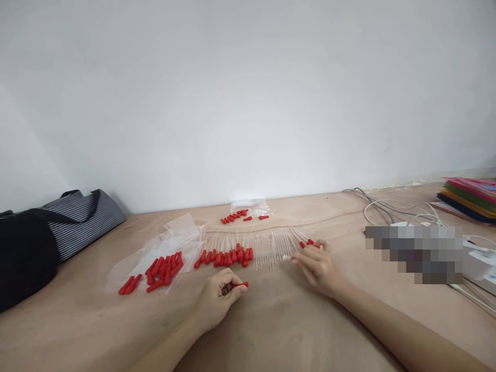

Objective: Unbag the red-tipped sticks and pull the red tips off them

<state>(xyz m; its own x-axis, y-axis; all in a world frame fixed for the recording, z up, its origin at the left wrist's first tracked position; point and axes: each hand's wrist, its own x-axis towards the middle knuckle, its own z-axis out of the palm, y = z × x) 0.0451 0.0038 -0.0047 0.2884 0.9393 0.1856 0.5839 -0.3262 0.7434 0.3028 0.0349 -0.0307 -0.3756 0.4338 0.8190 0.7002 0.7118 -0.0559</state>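
My left hand (220,299) rests on the wooden table (271,325), fingers curled round a small red rubber cap (241,284). My right hand (320,266) lies further right, fingers bent over the end of a row of thin clear tubes (271,245), with a few red caps (310,242) at its fingertips. The left part of the row carries red-capped tubes (227,257). A pile of loose red caps (158,271) lies on clear plastic bags (170,243) to the left.
More red caps (238,216) and a clear bag lie near the wall. A striped and black bag (46,232) sits at far left. White cables (399,209), a white box (480,263) and a stack of coloured sheets (468,199) occupy the right.
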